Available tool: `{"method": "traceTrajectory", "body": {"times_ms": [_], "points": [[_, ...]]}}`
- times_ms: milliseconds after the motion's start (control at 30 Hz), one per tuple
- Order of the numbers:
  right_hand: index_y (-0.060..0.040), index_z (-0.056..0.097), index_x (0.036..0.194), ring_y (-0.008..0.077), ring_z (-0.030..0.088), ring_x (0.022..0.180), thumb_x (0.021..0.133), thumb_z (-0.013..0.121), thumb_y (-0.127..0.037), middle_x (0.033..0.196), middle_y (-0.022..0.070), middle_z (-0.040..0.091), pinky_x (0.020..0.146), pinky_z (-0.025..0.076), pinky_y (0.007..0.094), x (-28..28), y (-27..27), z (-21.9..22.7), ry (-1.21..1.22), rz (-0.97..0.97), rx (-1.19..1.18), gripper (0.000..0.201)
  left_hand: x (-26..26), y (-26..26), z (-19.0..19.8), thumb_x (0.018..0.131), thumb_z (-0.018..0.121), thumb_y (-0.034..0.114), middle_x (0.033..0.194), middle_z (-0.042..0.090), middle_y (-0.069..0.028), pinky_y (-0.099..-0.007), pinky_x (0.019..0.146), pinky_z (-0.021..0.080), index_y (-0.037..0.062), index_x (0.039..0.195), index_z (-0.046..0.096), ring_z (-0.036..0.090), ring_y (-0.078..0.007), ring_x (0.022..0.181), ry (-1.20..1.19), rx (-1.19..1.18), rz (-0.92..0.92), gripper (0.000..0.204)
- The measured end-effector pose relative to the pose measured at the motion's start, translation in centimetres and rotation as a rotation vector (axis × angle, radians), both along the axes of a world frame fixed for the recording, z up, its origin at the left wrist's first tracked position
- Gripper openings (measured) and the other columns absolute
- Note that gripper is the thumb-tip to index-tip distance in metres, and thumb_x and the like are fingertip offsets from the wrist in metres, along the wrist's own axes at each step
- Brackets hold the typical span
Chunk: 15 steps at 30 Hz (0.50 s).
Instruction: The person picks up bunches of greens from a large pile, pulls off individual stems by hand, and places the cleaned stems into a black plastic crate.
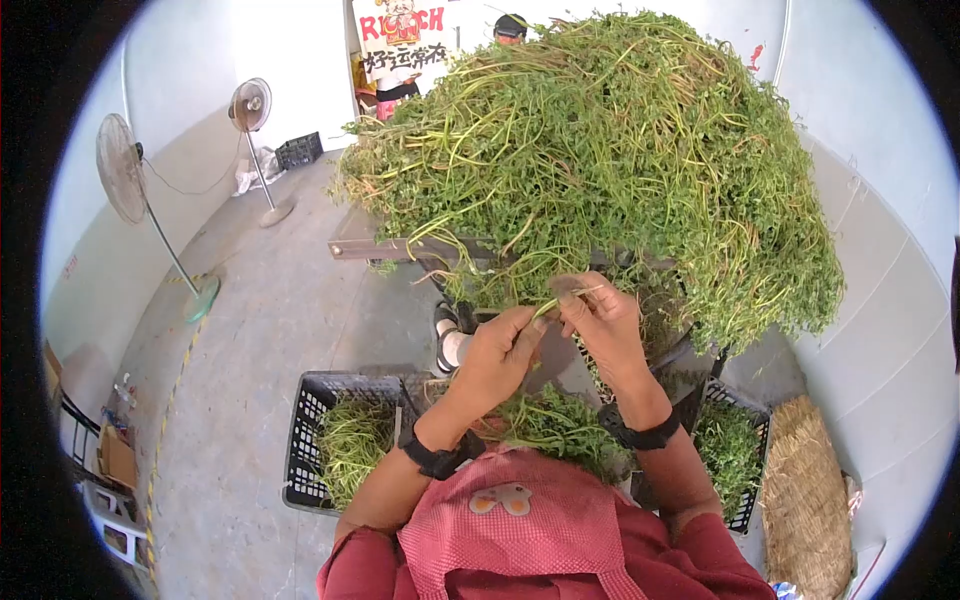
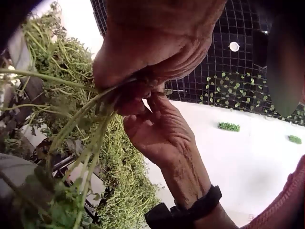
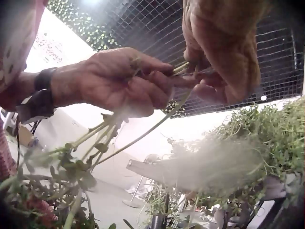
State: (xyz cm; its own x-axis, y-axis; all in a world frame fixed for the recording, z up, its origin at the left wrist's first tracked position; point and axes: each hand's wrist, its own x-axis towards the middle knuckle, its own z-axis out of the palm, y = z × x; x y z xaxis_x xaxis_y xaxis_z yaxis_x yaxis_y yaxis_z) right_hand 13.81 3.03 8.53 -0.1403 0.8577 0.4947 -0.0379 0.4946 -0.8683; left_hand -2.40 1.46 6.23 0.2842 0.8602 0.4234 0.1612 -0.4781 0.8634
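Note:
Several green stems (image 2: 71, 121) hang leafy end down from the left hand (image 1: 497, 362), whose fingers curl round them. The right hand (image 1: 608, 330) meets it fingertip to fingertip and pinches the stem ends; in the right wrist view the stems (image 3: 180, 68) run between the two hands. Just beyond the hands a large heap of leafy green plants (image 1: 600, 150) covers a table (image 1: 375, 245). Below them, loose greens (image 1: 560, 425) lie close to the pink apron.
A black crate (image 1: 300, 440) of stems stands at lower left, another crate (image 1: 765, 470) with greens at lower right beside a straw bundle (image 1: 805, 490). Two standing fans (image 1: 125, 170) are at the left. Beyond the table's left edge a foot in a sandal (image 1: 445, 335) shows.

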Motion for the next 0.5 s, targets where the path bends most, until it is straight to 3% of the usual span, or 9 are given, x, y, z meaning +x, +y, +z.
{"method": "traceTrajectory", "body": {"times_ms": [133,267,333,400,467,500], "points": [[0.0010,0.064,0.094,0.0089,0.060,0.072,0.091,0.059,-0.019,0.081,0.0029,0.063,0.063,0.047,0.0220,0.4,0.3,-0.3,0.003,0.021,0.044,0.021,0.1,-0.5,0.3,0.096,0.043,0.017,0.076,0.054,-0.0075,-0.0327,0.063,0.043,-0.0006,0.100,0.056,0.053,-0.0184,0.069,-0.089,-0.162,-0.088,0.022],[-0.0003,0.066,0.090,0.0088,0.058,0.069,0.090,0.060,-0.021,0.078,0.0030,0.062,0.061,0.047,0.0235,0.7,-0.1,-0.1,0.065,0.076,-0.050,0.021,0.2,-1.0,1.1,0.097,0.041,0.019,0.082,0.057,-0.0114,-0.0340,0.071,0.044,0.0002,0.101,0.056,0.055,-0.0233,0.078,-0.022,0.058,-0.058,0.024],[0.0016,0.063,0.091,0.0092,0.060,0.072,0.092,0.057,-0.016,0.075,0.0022,0.062,0.062,0.047,0.0234,1.1,-0.2,0.0,-0.091,0.035,0.023,0.019,0.4,-1.0,1.2,0.097,0.041,0.019,0.083,0.057,-0.0130,-0.0345,0.073,0.044,0.0006,0.101,0.057,0.056,-0.0252,0.081,0.023,0.110,-0.046,0.025],[0.0015,0.063,0.091,0.0107,0.060,0.070,0.090,0.058,-0.015,0.074,0.0037,0.062,0.061,0.047,0.0237,1.2,0.1,-0.5,-0.127,0.026,0.065,0.017,0.6,-0.8,0.8,0.098,0.041,0.023,0.075,0.050,-0.0035,-0.0307,0.056,0.042,0.0010,0.094,0.055,0.049,-0.0146,0.059,0.029,0.152,-0.013,0.026],[0.0014,0.063,0.091,0.0123,0.060,0.068,0.089,0.060,-0.014,0.073,0.0053,0.062,0.060,0.047,0.0239,1.2,0.2,-0.5,-0.164,0.022,0.108,0.016,0.6,-0.1,0.0,0.097,0.041,0.021,0.075,0.052,-0.0056,-0.0333,0.056,0.043,0.0008,0.093,0.055,0.051,-0.0178,0.059,0.049,0.225,0.006,0.025],[0.0008,0.063,0.091,0.0151,0.060,0.065,0.086,0.062,-0.013,0.071,0.0074,0.061,0.059,0.047,0.0247,1.2,-0.1,-0.1,-0.345,-0.105,0.238,0.014,0.6,0.0,0.1,0.096,0.042,0.020,0.075,0.054,-0.0077,-0.0358,0.056,0.044,0.0006,0.092,0.055,0.052,-0.0210,0.060,0.073,0.300,0.023,0.023]]}}
